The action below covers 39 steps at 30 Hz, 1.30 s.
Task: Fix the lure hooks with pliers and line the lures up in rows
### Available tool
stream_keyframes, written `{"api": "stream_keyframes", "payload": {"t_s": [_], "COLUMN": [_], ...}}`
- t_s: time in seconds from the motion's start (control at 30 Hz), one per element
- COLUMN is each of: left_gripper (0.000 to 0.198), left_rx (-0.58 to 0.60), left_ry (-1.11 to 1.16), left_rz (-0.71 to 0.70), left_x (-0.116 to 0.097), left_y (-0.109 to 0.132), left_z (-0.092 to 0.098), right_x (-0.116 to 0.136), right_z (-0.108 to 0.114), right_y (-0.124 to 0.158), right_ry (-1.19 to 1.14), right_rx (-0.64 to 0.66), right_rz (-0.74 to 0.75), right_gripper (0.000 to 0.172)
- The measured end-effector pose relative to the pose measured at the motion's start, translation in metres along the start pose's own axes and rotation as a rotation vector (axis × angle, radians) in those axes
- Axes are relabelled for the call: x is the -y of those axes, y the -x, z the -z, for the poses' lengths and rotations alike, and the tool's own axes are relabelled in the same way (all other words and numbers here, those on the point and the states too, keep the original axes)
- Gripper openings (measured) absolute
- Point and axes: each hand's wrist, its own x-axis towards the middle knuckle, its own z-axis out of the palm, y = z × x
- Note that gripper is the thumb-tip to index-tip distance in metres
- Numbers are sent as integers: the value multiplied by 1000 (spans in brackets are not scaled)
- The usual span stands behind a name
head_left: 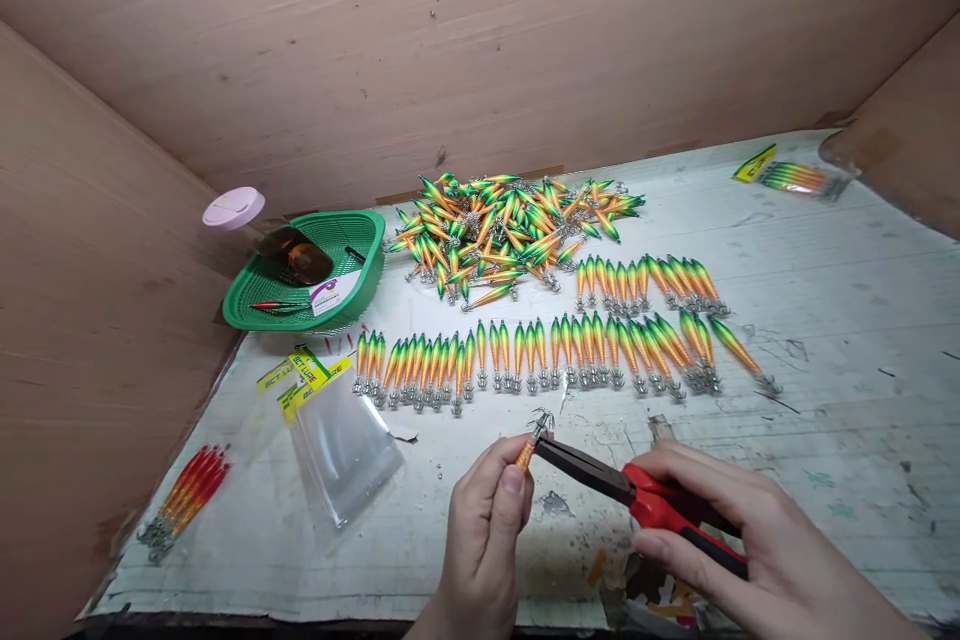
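Between the thumb and fingers of my left hand [487, 520] is a squid jig [526, 453], its orange body mostly hidden and its crown of hooks pointing up. My right hand [735, 520] grips the red and black handles of a pair of pliers [649, 500]. The dark jaws of the pliers meet the jig just below its hooks. Beyond my hands, several green and orange squid jigs [529, 345] lie side by side in a long row, hooks toward me. A shorter row of jigs [615, 282] lies behind it on the right.
A large heap of jigs [510, 230] lies at the back. Left of it stands a green basket [232, 310] near a pink lid [234, 208]. Clear plastic bags [349, 450] and red jigs [195, 490] lie at left; a packed bag [795, 175] lies far right. Wooden walls [487, 50] enclose the table.
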Motion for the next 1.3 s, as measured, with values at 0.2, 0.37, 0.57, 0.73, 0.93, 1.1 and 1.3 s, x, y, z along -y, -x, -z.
{"api": "stream_keyframes", "payload": {"t_s": [0.2, 0.37, 0.57, 0.73, 0.93, 1.1, 1.3], "left_gripper": [42, 34, 37, 42, 45, 46, 29], "left_rx": [-35, -12, 5, 7, 57, 92, 147], "left_ry": [-188, -336, -591, -724, -794, -730, -340], "left_rz": [-205, -430, -687, -769, -799, -784, -376], "left_x": [8, 14, 15, 15, 13, 19, 15], "left_y": [2, 0, -5, -6, -9, -11, -6], "left_z": [0, 2, 7, 8, 10, 13, 8], "right_x": [4, 3, 1, 0, 4, 1, -8], "right_z": [4, 7, 8, 9, 13, 12, 2], "right_y": [-2, -3, -4, -3, -5, -3, 0], "right_ry": [-25, -41, -71, -58, -43, -70, -146], "right_rx": [77, 142, 181, 191, 183, 218, 216], "right_rz": [-27, -82, -144, -154, -135, -155, -169], "right_gripper": [27, 28, 29, 30, 35, 36, 35]}}
